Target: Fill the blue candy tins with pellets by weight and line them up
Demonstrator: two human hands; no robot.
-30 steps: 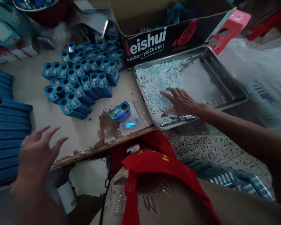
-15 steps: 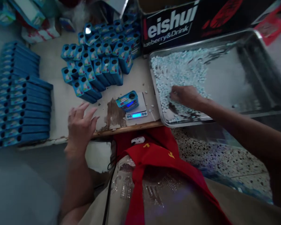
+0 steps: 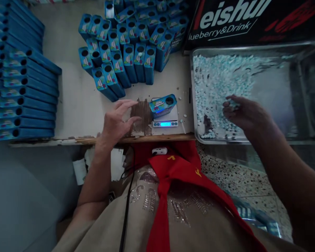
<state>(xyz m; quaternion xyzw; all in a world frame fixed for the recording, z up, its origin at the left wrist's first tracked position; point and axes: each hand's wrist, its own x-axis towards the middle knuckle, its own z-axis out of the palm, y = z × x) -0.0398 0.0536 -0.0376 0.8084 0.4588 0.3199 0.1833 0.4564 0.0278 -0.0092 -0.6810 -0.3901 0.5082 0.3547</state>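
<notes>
A blue candy box (image 3: 161, 106) with a round hole in its top stands on a small digital scale (image 3: 174, 116) whose display glows blue. Thumb and fingers spread, my left hand (image 3: 118, 119) hovers to the left of the scale and holds nothing. Over a metal tray (image 3: 299, 140), my right hand (image 3: 240, 110) is closed around some small pale-blue candies. A layer of the same pale-blue candies (image 3: 220, 77) covers the tray's left part. Several loose candies lie between scale and tray.
Many upright blue boxes (image 3: 128, 56) with holes in their tops stand at the back. More blue boxes are stacked in rows (image 3: 34, 108) on the left. A black carton (image 3: 225, 31) stands behind the tray. The table's wooden front edge (image 3: 168, 139) is close to my body.
My right hand has lifted from the candy layer with candies in its fingers. My left hand has come closer to the scale. The whole view has shifted.
</notes>
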